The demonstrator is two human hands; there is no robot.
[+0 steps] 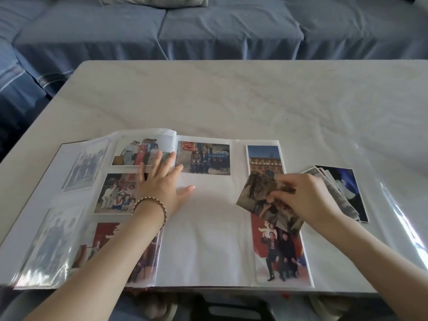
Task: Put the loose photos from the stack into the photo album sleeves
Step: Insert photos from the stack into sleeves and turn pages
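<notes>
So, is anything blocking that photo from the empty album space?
Nothing visible. The dark loose photo in the right hand hovers beside the bare white album page; the left hand rests at its left edge.

Left hand flat, fingers spread; right hand pinched on a photo.

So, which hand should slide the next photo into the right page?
Right. The right hand pinches a loose photo over the right page of the album; the left hand lies flat near the spine, pressing the pages down.
</notes>
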